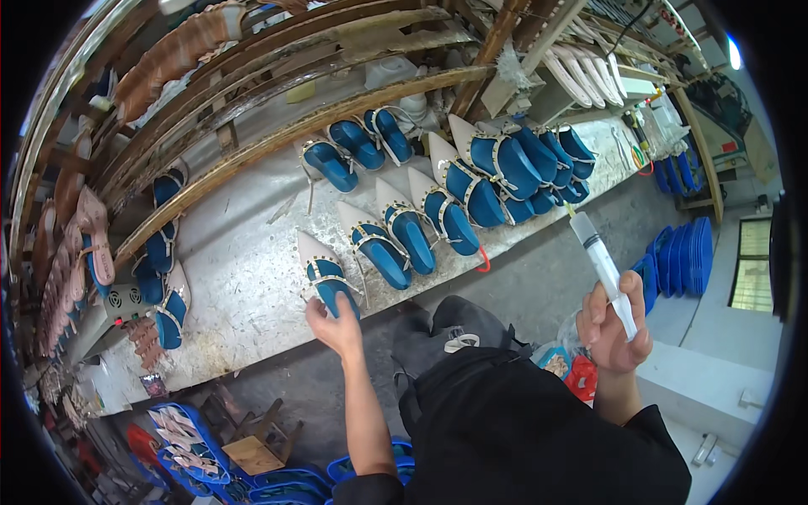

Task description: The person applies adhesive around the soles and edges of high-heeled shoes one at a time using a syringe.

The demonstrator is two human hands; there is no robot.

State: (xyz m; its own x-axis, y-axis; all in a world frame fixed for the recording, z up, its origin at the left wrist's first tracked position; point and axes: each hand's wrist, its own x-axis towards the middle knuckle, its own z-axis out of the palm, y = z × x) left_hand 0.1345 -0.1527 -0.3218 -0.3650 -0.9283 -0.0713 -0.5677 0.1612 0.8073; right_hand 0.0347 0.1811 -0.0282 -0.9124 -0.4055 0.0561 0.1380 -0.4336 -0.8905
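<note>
My left hand (pixel 339 326) grips the heel end of a pointed shoe (pixel 324 268) that lies on the worn metal-topped bench (pixel 244 311). This shoe has a pale toe, a blue lining and studded straps. In my right hand (pixel 619 324), held up off the bench's right side, is a syringe (pixel 602 263) with a white plunger and a thin tip pointing up and left. Just right of the left hand lie several matching shoes (pixel 408 231) in a row. More shoes (pixel 497 164) crowd together at the bench's far right.
A wooden slatted rack (pixel 278 109) runs along the back of the bench. Shoes and a small box with fan vents (pixel 126 303) stand at the left end. Blue trays (pixel 677 257) are stacked on the right; a blue bin with pale pieces (pixel 189 442) and a wooden stool (pixel 252 453) sit lower left.
</note>
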